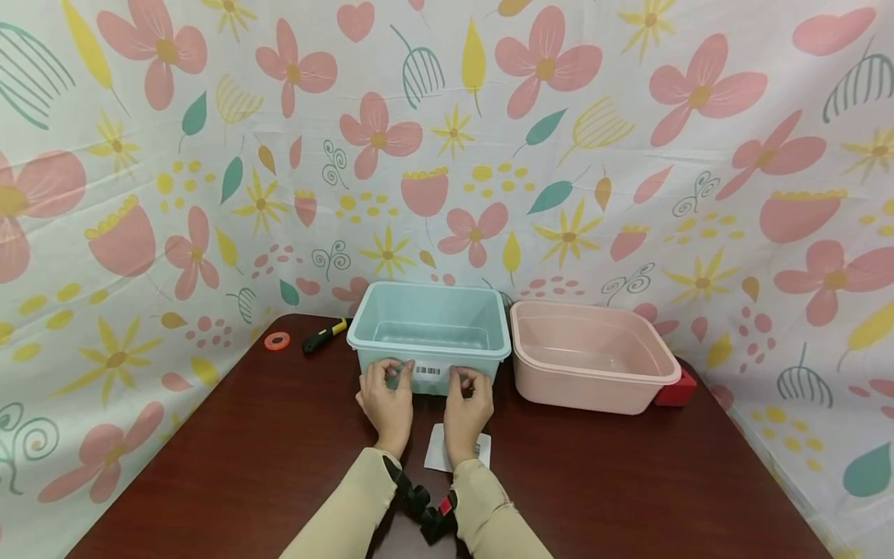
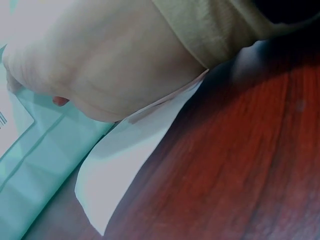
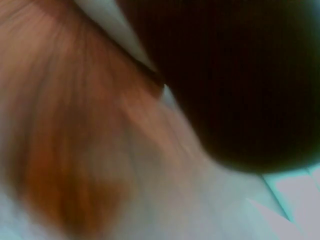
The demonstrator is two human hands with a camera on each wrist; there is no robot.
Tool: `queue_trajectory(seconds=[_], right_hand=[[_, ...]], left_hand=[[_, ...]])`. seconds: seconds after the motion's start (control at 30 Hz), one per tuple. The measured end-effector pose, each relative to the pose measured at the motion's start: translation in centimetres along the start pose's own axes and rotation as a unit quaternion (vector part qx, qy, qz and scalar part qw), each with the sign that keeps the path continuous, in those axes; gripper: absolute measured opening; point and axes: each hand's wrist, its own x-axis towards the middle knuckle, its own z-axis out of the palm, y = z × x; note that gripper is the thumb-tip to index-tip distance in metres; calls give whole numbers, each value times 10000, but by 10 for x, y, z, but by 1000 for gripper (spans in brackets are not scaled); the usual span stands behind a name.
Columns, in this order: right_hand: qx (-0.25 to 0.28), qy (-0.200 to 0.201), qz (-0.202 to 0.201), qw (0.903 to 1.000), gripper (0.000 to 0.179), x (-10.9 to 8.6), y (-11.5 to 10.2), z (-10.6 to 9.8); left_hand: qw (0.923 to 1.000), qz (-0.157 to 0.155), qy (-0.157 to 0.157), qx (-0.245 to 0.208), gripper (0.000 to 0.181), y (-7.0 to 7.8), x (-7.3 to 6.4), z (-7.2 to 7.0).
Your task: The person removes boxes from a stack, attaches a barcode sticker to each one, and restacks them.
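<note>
Tan sleeves [image 1: 347,508] are filling the foreground, black gear [image 1: 434,529] showing between them at the wrists. At far left on the dark red surface [image 1: 244,466], an orange ring [image 1: 268,342] is lying flat near a cutter [image 1: 324,337], whose yellow end is pointing toward a blue bin [image 1: 427,352]. The bin is standing upright toward the back, its front wall facing the person. There the left grip [image 1: 389,404] is pinching the left end of a white label [image 1: 431,374], thumb and fingers curling in at its edge. The label is sitting at the bin's front wall, barcode facing out; whether all of it is touching the wall, one cannot tell. White paper [image 1: 436,452] is lying below on the surface, partly hidden by the right arm. The right grip [image 1: 468,411] is pinching the label's other end. Just right of the blue bin, a pink bin [image 1: 587,394] is standing, a red block [image 1: 676,390] showing past its right end. Floral cloth [image 1: 608,147] is hanging behind.
</note>
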Motion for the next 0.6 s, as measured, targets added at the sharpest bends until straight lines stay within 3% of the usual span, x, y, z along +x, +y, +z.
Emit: queue_trajectory(seconds=[0.6], right_hand=[[-25,31,-55,10000,7,1,-1,0]], left_hand=[[10000,47,-62,-56,23,2,-1,0]])
